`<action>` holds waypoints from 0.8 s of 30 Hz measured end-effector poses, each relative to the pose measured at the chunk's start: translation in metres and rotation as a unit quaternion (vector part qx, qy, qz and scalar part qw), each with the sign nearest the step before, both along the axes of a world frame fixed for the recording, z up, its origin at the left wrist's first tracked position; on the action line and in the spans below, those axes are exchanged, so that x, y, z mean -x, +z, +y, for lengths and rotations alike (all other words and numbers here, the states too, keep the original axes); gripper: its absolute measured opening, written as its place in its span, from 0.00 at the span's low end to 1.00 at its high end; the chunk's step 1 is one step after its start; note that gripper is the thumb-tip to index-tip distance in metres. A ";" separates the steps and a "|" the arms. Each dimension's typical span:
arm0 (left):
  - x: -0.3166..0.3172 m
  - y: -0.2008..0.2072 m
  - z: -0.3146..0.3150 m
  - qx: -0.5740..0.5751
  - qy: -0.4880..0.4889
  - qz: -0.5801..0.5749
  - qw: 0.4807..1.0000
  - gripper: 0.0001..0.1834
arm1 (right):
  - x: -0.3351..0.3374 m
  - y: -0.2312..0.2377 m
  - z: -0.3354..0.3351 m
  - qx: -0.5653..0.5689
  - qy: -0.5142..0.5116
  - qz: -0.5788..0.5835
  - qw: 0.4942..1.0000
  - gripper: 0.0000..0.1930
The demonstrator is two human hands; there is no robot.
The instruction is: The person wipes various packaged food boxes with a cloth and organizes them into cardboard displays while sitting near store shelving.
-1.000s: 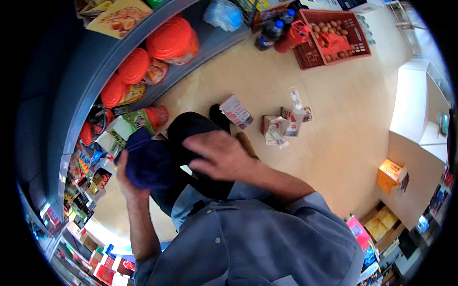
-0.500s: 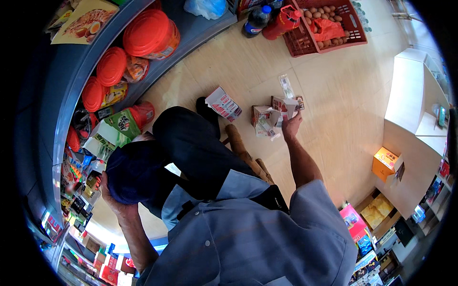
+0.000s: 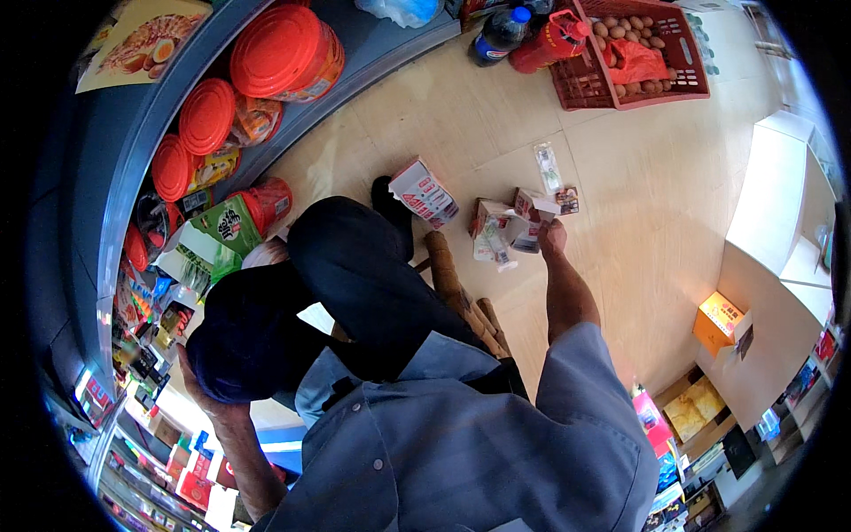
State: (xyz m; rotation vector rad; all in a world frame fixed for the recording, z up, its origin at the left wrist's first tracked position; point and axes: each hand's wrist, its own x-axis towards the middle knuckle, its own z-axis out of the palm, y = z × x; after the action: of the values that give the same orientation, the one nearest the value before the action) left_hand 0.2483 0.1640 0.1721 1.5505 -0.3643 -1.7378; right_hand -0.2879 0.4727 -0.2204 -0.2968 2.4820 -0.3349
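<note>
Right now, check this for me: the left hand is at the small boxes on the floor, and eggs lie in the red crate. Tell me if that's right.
Wrong hand: the head view shows the right hand at the small boxes on the floor. Eggs do lie in the red crate.

You wear a slate-grey button-front shirt (image 3: 496, 443); its short sleeve (image 3: 581, 386) ends behind your right hand (image 3: 551, 236), past the forearm. Left of that hand: black trousers (image 3: 355, 257), dark shoe (image 3: 390, 209).
</note>
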 end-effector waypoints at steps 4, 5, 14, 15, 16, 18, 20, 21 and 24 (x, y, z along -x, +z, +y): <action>0.028 0.006 0.000 -0.037 -0.003 -0.004 0.999 0.26 | -0.012 -0.002 0.014 -0.026 0.022 0.028 0.999 0.16; 0.027 0.004 0.002 -0.051 -0.013 -0.027 0.998 0.26 | -0.018 0.000 0.021 -0.017 0.028 0.029 0.999 0.16; 0.056 -0.002 0.028 -0.029 -0.211 -0.113 0.970 0.23 | -0.011 0.070 0.069 0.135 0.011 0.052 0.989 0.15; 0.063 0.002 0.029 -0.006 -0.259 -0.104 0.960 0.26 | -0.008 0.081 0.065 0.176 -0.028 0.033 0.983 0.15; 0.076 0.007 0.031 0.026 -0.288 -0.104 0.952 0.26 | 0.001 0.097 0.060 0.152 -0.012 0.014 0.988 0.14; 0.096 0.017 0.039 0.097 -0.330 -0.114 0.932 0.27 | 0.001 0.162 0.008 0.201 -0.044 -0.078 0.975 0.13; 0.095 0.009 0.039 0.114 -0.354 -0.071 0.925 0.28 | 0.002 0.208 -0.023 0.252 -0.006 -0.109 0.961 0.12; 0.094 0.006 0.036 0.115 -0.406 -0.111 0.900 0.27 | -0.002 0.235 -0.043 0.281 0.012 -0.131 0.951 0.12; 0.101 0.000 0.034 0.051 -0.448 -0.049 0.891 0.20 | -0.029 0.334 -0.114 0.305 0.084 -0.208 0.926 0.12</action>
State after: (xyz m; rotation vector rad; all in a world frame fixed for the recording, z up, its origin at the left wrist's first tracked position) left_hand 0.1472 0.1984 0.1724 1.4894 -1.3716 -2.2443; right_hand -0.2590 0.3590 0.1132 -0.6155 1.8675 -0.9887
